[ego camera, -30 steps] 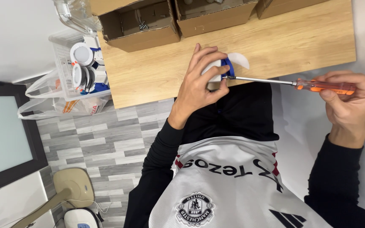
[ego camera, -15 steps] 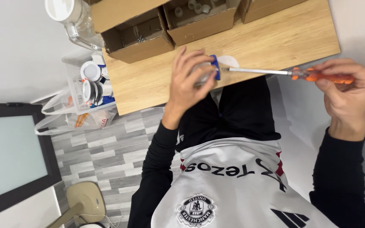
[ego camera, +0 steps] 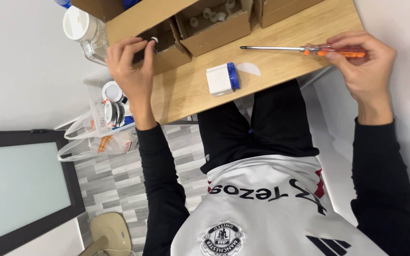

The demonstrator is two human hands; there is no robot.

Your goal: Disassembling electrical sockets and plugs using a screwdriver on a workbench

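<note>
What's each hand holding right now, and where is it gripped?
The right hand holds the screwdriver by its orange handle. The left hand pinches a small metal ring at the cardboard box.

White walls (ego camera: 20,71); grey plank floor (ego camera: 115,185); wooden table (ego camera: 281,23); beige chair (ego camera: 112,232).

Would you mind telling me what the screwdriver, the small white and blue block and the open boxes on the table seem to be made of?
The screwdriver looks like a bright metal shaft with a glossy orange handle, probably plastic, held in the right hand. The white and blue block appears to be smooth moulded plastic. The open boxes look like plain brown cardboard, matte with folded flaps. The table shows pale wood grain, though it may be laminate.
</note>
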